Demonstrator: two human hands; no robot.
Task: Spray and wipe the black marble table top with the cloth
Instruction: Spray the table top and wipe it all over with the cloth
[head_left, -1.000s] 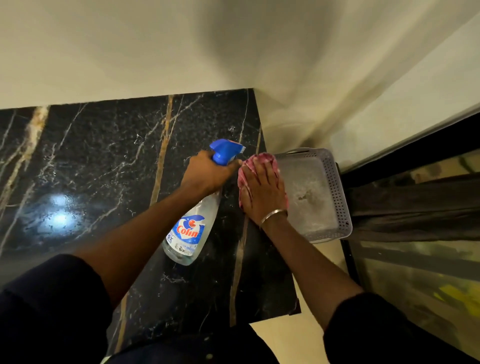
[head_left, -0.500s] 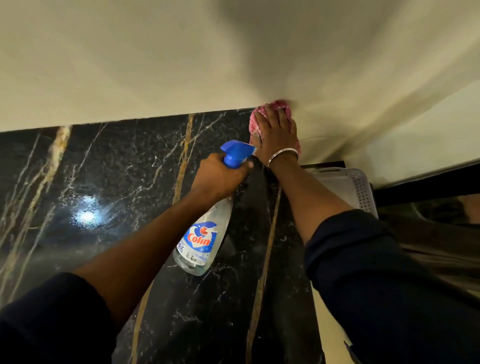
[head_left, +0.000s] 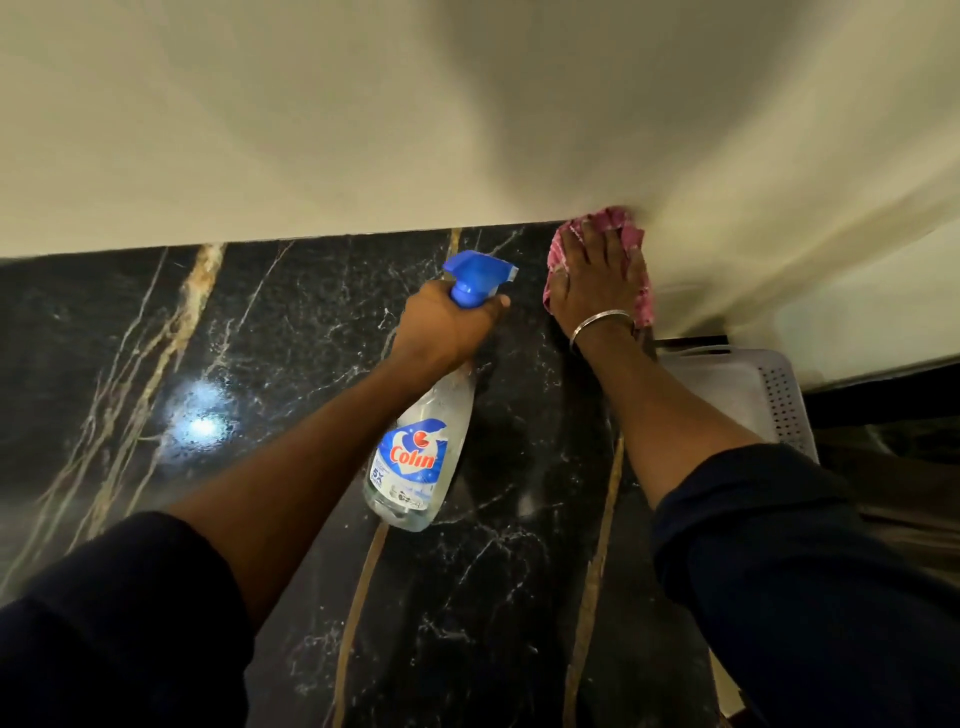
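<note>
R hand (head_left: 597, 280) lay flat, fingers straight, pressing cloth (head_left: 558, 247) into table top's (head_left: 260, 364) 1 o'clock corner, against wall (head_left: 363, 130). L hand (head_left: 447, 327) gripped spray bottle (head_left: 421, 457) neck, just beside at 9 o'clock; bottle axis ran 7-to-1. Most marble stretched toward 9 o'clock of the cloth.

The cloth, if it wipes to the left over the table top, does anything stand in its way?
Yes: the spray bottle, gripped by the left hand, is just left of the cloth under the right hand. Beyond it, nothing visible does.
</note>
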